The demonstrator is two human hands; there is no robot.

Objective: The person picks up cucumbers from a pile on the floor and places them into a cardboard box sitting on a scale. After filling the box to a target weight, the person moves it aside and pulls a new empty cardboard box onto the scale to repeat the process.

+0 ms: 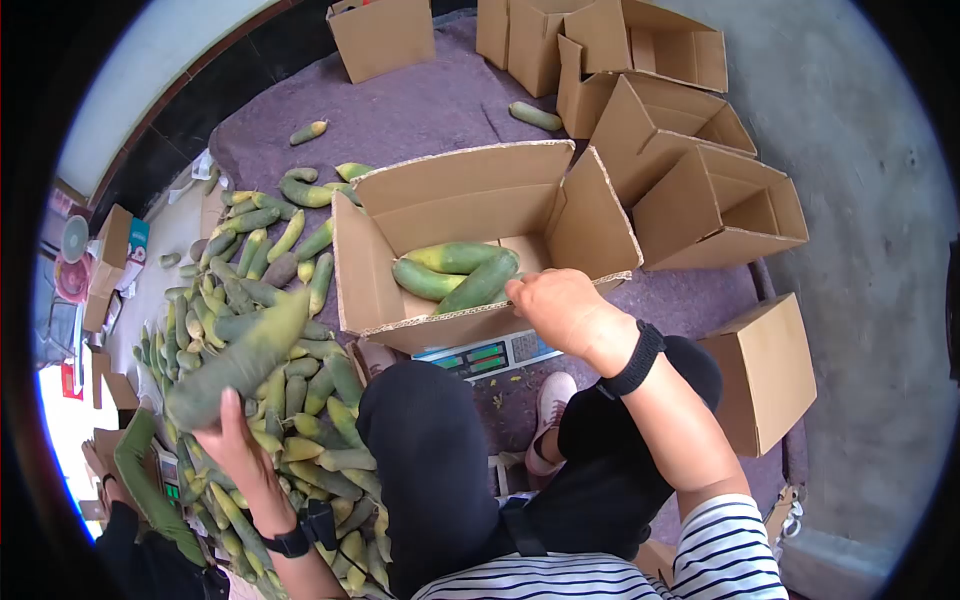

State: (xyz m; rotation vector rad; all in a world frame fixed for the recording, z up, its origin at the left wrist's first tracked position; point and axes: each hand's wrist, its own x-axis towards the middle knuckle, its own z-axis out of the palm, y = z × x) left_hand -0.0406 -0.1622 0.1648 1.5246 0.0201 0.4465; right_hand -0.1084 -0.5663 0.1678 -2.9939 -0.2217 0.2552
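Observation:
A large green radish (240,365), slightly blurred, is in my left hand (236,440), raised over the heap of radishes (300,400) at the left. My right hand (565,312) has its fingers closed at the front rim of an open cardboard box (450,210), close to the end of a radish inside; part of the grip is hidden. Several green radishes (480,280) with yellowish ends lie on the bottom of this box. Beneath the box's front shows a scale (490,357) with a green-lit display.
More open cardboard boxes (720,205) stand along the right and back of the purple cloth (420,95). Another box (765,375) sits beside my right knee. Two loose radishes lie on the cloth. Another person's dark sleeve (125,540) shows at lower left.

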